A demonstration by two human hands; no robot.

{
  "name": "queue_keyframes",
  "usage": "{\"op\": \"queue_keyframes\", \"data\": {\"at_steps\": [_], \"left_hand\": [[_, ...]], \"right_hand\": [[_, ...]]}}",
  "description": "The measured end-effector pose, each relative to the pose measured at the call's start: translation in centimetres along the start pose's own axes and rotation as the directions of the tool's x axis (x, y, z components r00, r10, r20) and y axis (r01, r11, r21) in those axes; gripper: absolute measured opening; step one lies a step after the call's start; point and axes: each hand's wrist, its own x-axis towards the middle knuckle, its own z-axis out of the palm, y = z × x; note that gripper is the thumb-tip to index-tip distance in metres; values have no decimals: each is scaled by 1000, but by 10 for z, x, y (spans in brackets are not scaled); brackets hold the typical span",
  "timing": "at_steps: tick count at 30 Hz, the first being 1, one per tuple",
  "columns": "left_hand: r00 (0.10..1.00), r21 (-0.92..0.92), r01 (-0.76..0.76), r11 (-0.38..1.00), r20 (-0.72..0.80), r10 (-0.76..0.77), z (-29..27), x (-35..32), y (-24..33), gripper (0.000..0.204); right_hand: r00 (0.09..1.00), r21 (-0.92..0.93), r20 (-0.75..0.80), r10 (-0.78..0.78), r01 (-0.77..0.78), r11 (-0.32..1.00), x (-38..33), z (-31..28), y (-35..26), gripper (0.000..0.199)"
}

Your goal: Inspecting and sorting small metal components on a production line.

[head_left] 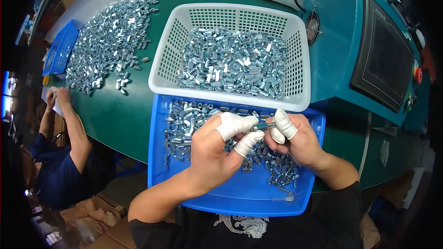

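White finger cots cover several fingertips on both of my hands. My left hand (221, 140) pinches a long hex nut (261, 126) between thumb and finger. My right hand (293, 136) grips a thin metal rod (271, 124), whose end meets the nut; whether it sits inside the bore I cannot tell. Both hands are above a blue tray (207, 203) with many loose long hex nuts (182, 127) in it. Two small clear tubes (284, 197) lie near the tray's lower right corner. Behind it stands a white perforated basket (157, 71) heaped with the same shiny nuts.
A teal machine (334, 41) with a dark screen (385, 57) and a red button (417, 75) stands at the right. On the green table (117, 115) at the left lies a big pile of nuts (110, 41) beside a blue basket (60, 50). A co-worker's hands (59, 96) are nearby.
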Motion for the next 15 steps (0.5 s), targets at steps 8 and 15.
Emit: {"op": "queue_keyframes", "data": {"at_steps": [8, 15], "left_hand": [[984, -9, -178, 984, -4, 178, 2, 7, 8, 28], [994, -21, -109, 994, -22, 109, -11, 15, -5, 23]], "right_hand": [[907, 318, 301, 295, -387, 866, 3, -10, 0, 52], [989, 253, 78, 124, -140, 957, 5, -7, 0, 49]]}}
